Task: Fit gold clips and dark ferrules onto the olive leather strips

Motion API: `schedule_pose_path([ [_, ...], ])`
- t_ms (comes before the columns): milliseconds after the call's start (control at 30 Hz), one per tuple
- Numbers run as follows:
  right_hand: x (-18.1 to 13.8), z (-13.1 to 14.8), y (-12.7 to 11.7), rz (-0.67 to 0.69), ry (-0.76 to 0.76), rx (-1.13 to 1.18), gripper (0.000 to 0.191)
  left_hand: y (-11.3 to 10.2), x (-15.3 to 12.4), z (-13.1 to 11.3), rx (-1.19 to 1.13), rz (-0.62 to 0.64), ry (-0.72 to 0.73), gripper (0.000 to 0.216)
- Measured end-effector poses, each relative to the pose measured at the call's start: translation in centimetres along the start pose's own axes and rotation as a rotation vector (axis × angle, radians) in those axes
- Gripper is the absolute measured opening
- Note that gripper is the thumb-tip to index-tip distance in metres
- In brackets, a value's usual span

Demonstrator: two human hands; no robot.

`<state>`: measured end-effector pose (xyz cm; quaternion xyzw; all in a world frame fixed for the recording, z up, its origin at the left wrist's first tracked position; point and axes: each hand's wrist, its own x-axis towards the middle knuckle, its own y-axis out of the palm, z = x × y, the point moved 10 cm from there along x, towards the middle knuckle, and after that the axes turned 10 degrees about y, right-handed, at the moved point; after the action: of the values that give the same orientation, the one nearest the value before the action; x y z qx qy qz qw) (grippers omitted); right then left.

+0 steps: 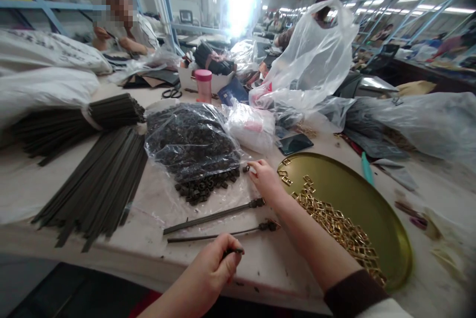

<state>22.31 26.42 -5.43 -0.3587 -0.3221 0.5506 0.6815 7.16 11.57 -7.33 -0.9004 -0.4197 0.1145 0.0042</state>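
Observation:
My left hand [215,268], near the table's front edge, is closed on a dark strap [236,250]; only its end shows past my thumb, the rest is hidden. My right hand [265,182] pinches a small dark loop [246,169] between thumb and fingertips. Just left of it, similar loose loops [204,188] spill from a clear plastic bag [189,134]. Two narrow dark strap pieces, an upper one [213,218] and a lower one [223,234], lie between my hands with loops at their right ends. Beneath my right forearm, gold metal buckles [334,226] are heaped on a round gold tray [357,186].
A fanned stack of dark strips [98,184] and a tied bundle [111,110] lie at left. Behind are scissors [171,93], a pink-lidded jar [204,85], a phone [296,144] and a large plastic bag [312,55]. A person [126,30] sits across the table.

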Motion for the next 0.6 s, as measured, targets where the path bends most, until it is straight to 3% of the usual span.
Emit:
schedule_pose_path([
  [100,1.6,0.5,1.8,0.034,0.001,-0.038,0.018,-0.7,0.0,0.1,-0.003,-0.035,-0.012,0.019],
  [200,1.2,0.1,1.3,0.037,0.011,-0.026,0.018,-1.4,0.0,0.0,0.011,-0.074,-0.004,0.019],
  [367,-4.1,1.0,-1.9,0.073,0.004,0.123,0.021,-1.7,0.2,-0.9,0.025,-0.114,-0.007,0.021],
  [400,-5.7,1.7,-2.1,0.121,0.004,0.202,0.025,-1.7,0.3,-1.3,0.048,-0.122,0.002,0.021],
  [500,-10.8,3.3,-0.9,0.382,0.123,0.772,0.028,-2.2,0.7,-2.6,0.136,-0.176,0.052,0.022],
  [600,-14.6,4.3,0.5,0.512,0.202,1.015,0.026,-2.5,0.5,-3.0,0.225,-0.232,0.088,0.018],
])
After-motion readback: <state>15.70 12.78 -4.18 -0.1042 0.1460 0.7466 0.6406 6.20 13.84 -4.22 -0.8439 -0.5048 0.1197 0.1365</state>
